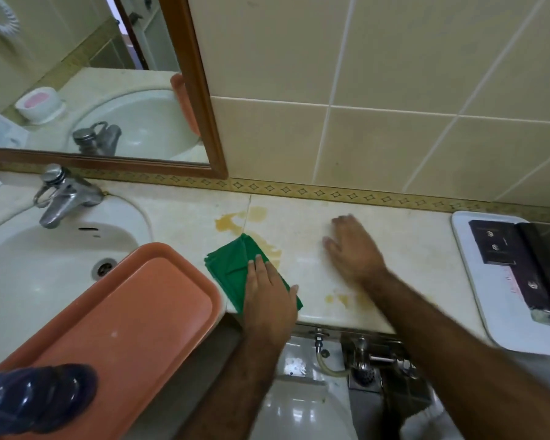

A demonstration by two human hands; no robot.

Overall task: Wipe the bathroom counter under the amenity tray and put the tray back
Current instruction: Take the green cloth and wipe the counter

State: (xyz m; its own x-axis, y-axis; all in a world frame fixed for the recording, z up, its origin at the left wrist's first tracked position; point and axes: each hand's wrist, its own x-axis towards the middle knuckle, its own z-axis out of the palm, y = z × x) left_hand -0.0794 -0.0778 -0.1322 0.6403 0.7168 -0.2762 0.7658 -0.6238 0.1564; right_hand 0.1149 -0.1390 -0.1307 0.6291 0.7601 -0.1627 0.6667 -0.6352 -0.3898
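You are in the wiping step: the salmon-pink tray (118, 315) sits empty, propped over the sink (29, 268) at your left, and your left hand (269, 300) presses flat on the folded green cloth (232, 265) at the counter's front edge. The next move, I judge, is pushing the cloth through the yellow-brown stains (242, 220) just beyond it. Your right hand (353, 249) lies spread on the bare counter (410, 249), holding nothing.

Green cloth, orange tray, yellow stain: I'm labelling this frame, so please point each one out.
Green cloth (232, 262): head view, folded part ahead of the fingers.
Orange tray (140, 312): head view, flat bottom.
Yellow stain (232, 220): head view, blotch near the wall.
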